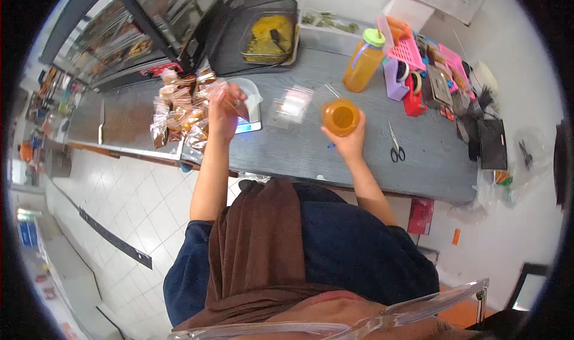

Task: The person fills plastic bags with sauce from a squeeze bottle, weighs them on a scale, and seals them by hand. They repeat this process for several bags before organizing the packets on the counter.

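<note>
My left hand (222,110) is closed on a small clear bag (240,110) with reddish-brown contents, over the left side of a white scale (255,125) with a lit blue display. Beside it lies a pile of similar filled bags (182,110). My right hand (350,138) is wrapped round an orange round container (342,118), seen from above, over the grey table. Between my hands a stack of flat clear zip bags (294,103) lies on the table.
Black-handled scissors (396,147) lie right of my right hand. Behind stand an orange bottle with a green lid (363,62), a glass dish of yellow food (270,38) and pink baskets (406,53). A knife (101,122) lies far left, near a glass cabinet (113,32).
</note>
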A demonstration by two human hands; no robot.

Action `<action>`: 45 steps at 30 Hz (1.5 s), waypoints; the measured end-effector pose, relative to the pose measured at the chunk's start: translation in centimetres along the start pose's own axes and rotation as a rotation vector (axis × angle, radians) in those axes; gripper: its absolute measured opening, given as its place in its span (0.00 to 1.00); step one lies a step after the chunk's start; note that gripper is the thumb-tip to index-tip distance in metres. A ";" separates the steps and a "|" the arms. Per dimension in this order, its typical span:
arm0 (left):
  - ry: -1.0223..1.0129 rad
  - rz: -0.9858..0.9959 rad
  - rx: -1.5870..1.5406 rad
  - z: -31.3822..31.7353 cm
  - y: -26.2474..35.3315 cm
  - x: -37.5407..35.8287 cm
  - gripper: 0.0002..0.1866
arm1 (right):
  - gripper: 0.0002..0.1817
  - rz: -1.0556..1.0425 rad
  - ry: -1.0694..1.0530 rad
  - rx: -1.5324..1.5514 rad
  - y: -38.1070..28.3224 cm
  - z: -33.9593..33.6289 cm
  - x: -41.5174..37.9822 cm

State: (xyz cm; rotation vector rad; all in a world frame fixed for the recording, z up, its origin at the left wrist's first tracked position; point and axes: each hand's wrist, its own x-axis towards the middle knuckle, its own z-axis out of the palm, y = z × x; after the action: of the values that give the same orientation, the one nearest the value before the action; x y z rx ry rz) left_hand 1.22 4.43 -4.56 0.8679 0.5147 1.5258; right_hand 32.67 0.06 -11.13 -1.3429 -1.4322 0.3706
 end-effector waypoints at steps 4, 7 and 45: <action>-0.310 -0.078 -0.435 5.7 2.5 -2.2 0.16 | 0.53 0.031 -0.004 -0.140 0.1 0.1 2.7; -0.410 -0.077 -0.402 7.3 3.0 -3.6 0.15 | 0.54 0.119 -0.050 -0.025 0.5 0.1 4.6; -0.477 -0.059 0.956 14.1 -3.1 -11.3 0.09 | 0.05 0.133 -0.510 0.548 -9.3 -7.5 -4.0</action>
State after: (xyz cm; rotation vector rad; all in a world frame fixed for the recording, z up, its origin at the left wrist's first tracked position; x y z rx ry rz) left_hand 13.75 -8.37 -0.67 1.8649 0.9131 0.9123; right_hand 33.19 -9.43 -2.83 -0.9223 -1.4942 1.1687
